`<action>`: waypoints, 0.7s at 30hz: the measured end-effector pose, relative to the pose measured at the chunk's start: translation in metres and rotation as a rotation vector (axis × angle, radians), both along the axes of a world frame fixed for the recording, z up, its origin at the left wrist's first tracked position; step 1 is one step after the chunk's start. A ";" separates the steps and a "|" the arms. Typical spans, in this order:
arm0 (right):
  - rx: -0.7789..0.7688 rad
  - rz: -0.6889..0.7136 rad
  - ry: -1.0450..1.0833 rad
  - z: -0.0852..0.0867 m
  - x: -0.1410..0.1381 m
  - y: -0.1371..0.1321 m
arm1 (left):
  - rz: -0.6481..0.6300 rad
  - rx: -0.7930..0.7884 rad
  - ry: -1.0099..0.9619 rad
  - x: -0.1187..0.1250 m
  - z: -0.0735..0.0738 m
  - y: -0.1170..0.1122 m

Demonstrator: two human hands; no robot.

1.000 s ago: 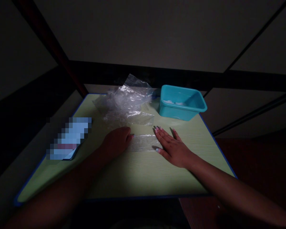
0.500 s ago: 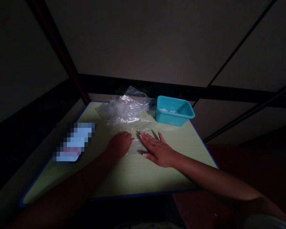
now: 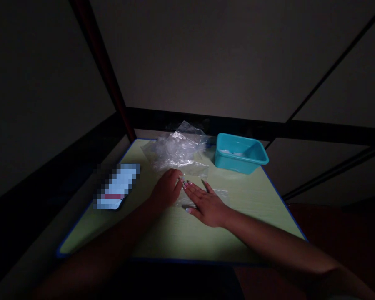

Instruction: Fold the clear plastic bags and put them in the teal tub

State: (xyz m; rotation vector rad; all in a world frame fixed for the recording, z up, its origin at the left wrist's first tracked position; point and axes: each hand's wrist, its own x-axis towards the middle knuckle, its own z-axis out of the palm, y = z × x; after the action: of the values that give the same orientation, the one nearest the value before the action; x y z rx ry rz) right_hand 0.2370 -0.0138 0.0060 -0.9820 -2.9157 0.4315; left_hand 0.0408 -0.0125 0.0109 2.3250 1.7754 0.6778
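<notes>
Plastic sheet under flattened right hand, left hand curled alongside

The tub looks like smooth turquoise plastic with a soft sheen, and the heap of clear film left of it is thin, crinkled, glossy plastic. Nearer than the tub, the flat clear piece shines faintly; beneath the tub, the bench is smooth and dull.
</notes>
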 end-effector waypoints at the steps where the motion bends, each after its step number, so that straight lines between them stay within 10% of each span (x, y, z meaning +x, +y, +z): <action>1: 0.006 0.001 0.004 0.000 0.000 0.000 | -0.021 0.027 -0.051 0.004 -0.003 -0.004; 10: 0.016 0.023 0.055 -0.009 0.002 0.004 | -0.141 -0.143 0.154 0.048 -0.019 -0.042; 21: 0.021 0.012 0.027 -0.008 -0.003 0.004 | -0.034 -0.223 0.359 -0.021 -0.016 -0.056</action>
State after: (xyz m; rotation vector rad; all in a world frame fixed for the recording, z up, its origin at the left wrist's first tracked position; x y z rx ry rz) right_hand 0.2341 -0.0100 -0.0016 -0.9490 -2.8974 0.4113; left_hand 0.0196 -0.0681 -0.0053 2.4259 1.8270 0.0487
